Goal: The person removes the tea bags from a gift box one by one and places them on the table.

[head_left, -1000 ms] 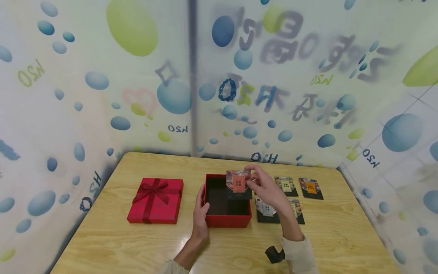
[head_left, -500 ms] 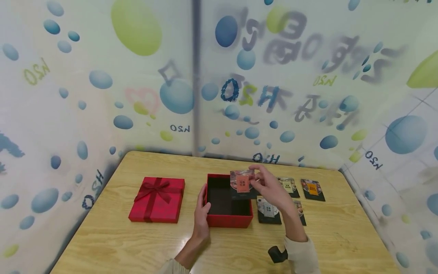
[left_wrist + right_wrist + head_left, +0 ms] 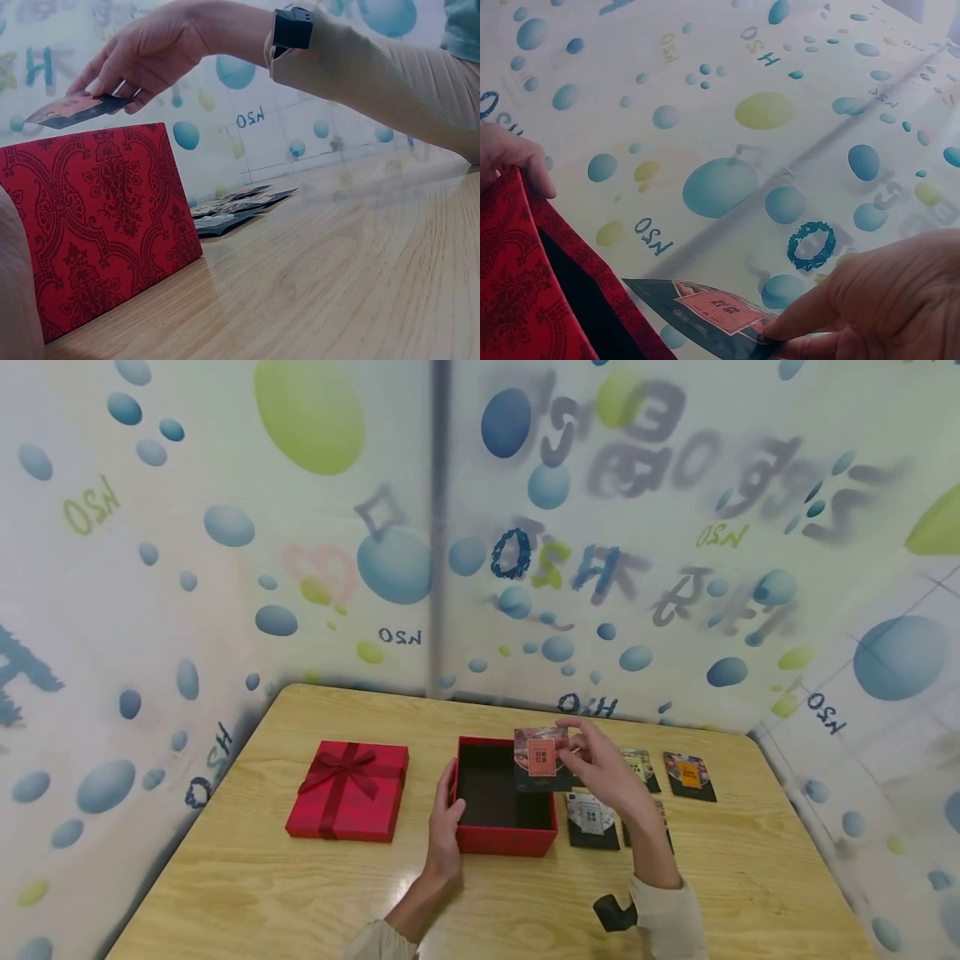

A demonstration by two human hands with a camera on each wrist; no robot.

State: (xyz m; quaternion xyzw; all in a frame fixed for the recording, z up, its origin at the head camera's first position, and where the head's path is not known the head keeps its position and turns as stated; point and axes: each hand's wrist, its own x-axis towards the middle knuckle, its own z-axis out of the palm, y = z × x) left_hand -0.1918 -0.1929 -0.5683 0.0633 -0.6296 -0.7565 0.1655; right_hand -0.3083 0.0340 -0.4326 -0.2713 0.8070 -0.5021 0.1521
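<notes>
An open red gift box (image 3: 506, 842) with a dark inside stands mid-table. My left hand (image 3: 444, 822) holds its left wall, thumb at the rim and fingers along the outside. Above the box's right side, my right hand (image 3: 606, 772) pinches a flat dark packet (image 3: 542, 757) with an orange-red label by its right edge. The right wrist view shows this packet (image 3: 720, 311) tilted beside the box, thumb on top. In the left wrist view the packet is above the patterned box wall (image 3: 105, 217). The box's floor is partly hidden by the packet.
The red lid (image 3: 348, 793) with a ribbon bow lies left of the box. Right of it lie several packets: one white-labelled (image 3: 592, 818), one yellow-green (image 3: 637, 766), one orange (image 3: 689, 776), and one mostly behind my right wrist. A patterned wall stands behind the table.
My right hand has moved slightly to the right with the packet, relative to the box. The left hand has stayed on the box. The head view has shifted a little.
</notes>
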